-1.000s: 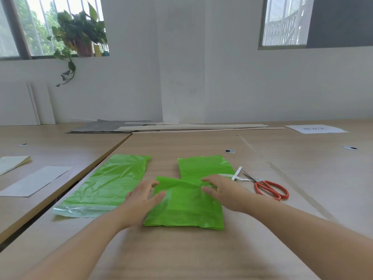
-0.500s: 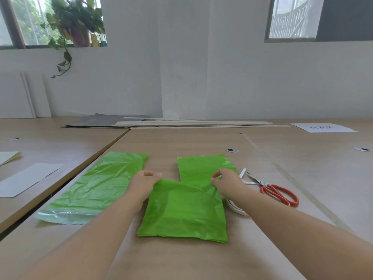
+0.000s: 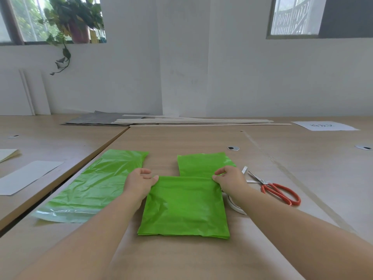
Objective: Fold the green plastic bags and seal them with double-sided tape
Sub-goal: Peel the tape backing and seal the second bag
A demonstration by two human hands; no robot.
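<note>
A folded green plastic bag point(image 3: 184, 209) lies flat on the wooden table in front of me. My left hand point(image 3: 139, 181) pinches its far left corner and my right hand point(image 3: 230, 180) pinches its far right corner. Behind it lies a second, smaller folded green bag point(image 3: 203, 162). A long unfolded green bag point(image 3: 101, 182) with a clear end stretches along the left. A roll of white double-sided tape point(image 3: 235, 205) sits under my right forearm, partly hidden.
Red-handled scissors point(image 3: 276, 188) and a white tape strip point(image 3: 244, 170) lie to the right. White paper sheets point(image 3: 26, 176) rest on the left table, across a gap. Long wooden strips point(image 3: 201, 121) and a grey sheet lie at the back, a printed paper point(image 3: 325, 125) far right.
My hands moved from pressing the bag's middle out to its far corners. The raised top edge has been pulled flat and straight.
</note>
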